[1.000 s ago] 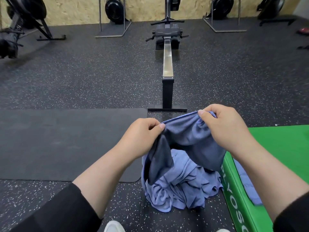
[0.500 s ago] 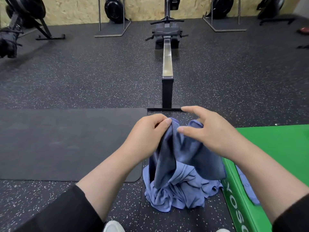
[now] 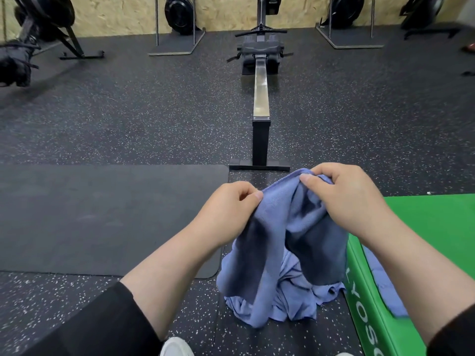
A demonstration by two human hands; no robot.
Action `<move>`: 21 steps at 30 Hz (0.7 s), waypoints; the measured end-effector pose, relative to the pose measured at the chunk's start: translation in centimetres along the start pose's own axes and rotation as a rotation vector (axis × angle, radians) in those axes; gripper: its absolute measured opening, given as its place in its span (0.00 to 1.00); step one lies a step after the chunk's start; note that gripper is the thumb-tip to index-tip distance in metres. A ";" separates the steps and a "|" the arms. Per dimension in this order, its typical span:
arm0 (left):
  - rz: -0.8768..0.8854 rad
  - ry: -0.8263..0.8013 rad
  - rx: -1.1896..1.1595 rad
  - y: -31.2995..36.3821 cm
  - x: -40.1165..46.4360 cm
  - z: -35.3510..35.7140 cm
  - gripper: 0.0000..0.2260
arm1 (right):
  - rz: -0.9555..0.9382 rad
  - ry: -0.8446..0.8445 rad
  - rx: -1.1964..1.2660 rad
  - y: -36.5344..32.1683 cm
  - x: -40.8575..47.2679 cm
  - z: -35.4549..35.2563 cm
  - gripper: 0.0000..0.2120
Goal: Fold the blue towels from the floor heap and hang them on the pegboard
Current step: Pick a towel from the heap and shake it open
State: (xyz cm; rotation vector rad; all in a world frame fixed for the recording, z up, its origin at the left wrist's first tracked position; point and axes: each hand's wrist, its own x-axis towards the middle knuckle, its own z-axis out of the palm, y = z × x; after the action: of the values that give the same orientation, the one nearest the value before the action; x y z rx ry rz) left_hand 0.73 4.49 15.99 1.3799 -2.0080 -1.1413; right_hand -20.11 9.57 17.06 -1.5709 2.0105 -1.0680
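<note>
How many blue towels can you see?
3 that I can tell apart: one held towel pinched by the left hand and right hand, a floor heap that may hide more, and one on the green box.

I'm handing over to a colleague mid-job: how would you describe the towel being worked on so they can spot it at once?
Start at the rowing machine's near foot in the middle of the floor; just in front of it both hands hold up a blue towel. Each hand pinches its top edge, so it hangs down over the towel heap. Unlike the heap and the towel on the green box, it is lifted.
</note>
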 end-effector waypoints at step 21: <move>0.082 -0.040 -0.144 0.9 -0.5 0.2 0.08 | -0.045 -0.131 0.015 -0.8 -0.6 1.1 0.08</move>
State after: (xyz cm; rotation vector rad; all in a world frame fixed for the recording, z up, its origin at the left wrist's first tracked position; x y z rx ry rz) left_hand 0.28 5.12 16.66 1.2012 -1.9494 -1.2591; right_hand -18.64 9.67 16.91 -1.6408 1.8848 -0.9678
